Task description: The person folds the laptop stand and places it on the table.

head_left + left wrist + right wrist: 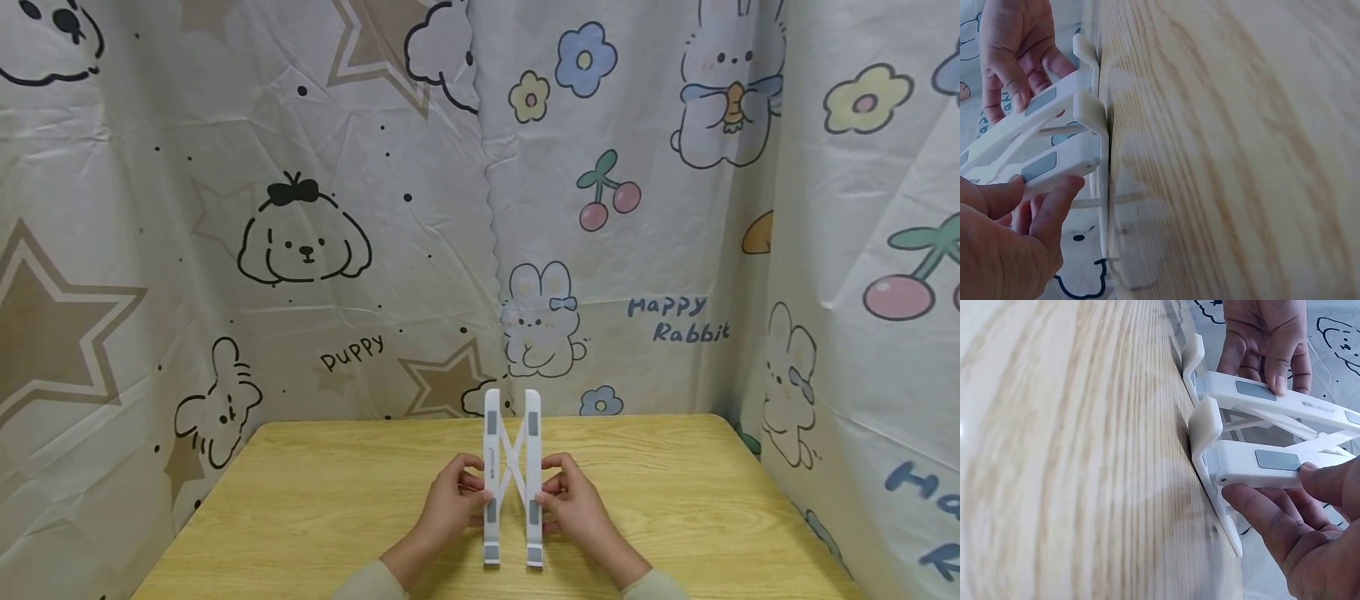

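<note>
Both hands sit nearest, on either side of a white folding stand (513, 479) in the middle of the wooden table (315, 508). It looks like light, stiff plastic, probably smooth to the touch, with thin crossed links that could bend; the long rails seem the safest place to hold. Left hand (450, 498) pinches the left rail with curled fingers; right hand (576, 500) pinches the right rail likewise.

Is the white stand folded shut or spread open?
Nearly folded: the stand's two bars stand close together, crossed struts showing between them.
</note>
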### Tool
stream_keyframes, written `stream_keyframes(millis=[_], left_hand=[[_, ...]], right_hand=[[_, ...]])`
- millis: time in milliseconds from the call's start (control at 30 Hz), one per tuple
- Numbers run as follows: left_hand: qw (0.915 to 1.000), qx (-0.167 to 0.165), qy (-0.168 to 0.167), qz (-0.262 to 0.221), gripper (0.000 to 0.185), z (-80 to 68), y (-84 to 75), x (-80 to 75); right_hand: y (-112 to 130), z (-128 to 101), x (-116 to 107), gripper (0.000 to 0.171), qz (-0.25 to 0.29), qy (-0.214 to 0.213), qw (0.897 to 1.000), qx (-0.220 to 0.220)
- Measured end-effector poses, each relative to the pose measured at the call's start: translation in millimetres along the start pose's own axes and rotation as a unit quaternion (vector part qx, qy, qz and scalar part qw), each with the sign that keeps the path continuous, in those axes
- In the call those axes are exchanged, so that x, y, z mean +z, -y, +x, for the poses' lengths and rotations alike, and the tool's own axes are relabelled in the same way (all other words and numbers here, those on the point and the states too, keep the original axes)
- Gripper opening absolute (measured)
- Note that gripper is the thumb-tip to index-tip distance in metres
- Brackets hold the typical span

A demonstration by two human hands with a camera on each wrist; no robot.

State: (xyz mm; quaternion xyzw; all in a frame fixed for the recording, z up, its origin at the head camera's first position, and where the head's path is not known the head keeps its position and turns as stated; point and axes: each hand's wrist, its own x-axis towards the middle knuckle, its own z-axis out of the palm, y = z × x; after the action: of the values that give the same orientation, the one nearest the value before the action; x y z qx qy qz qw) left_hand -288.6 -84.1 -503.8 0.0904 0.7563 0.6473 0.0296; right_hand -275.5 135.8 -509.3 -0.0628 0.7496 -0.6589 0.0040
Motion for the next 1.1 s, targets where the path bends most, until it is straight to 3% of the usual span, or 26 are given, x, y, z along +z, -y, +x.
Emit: stream_keyframes(millis=[300,867,1100], left_hand=[[1.0000,-0.003,-0.007,0.000,0.037,-0.2,-1.9,5.7],[0.9997,0.016,-0.002,-0.016,0.039,2.5,-1.5,15.8],[0.9999,0.009,-0.005,-0.013,0.038,2.1,-3.4,17.7]], right_hand=[[-0.2,3.7,6.8,0.045,-0.017,0.005,1.000,0.001],[-1.6,5.6,16.2,0.043,0.006,0.014,1.000,-0.013],[-2.4,6.6,19.3,0.043,0.008,0.018,1.000,-0.021]])
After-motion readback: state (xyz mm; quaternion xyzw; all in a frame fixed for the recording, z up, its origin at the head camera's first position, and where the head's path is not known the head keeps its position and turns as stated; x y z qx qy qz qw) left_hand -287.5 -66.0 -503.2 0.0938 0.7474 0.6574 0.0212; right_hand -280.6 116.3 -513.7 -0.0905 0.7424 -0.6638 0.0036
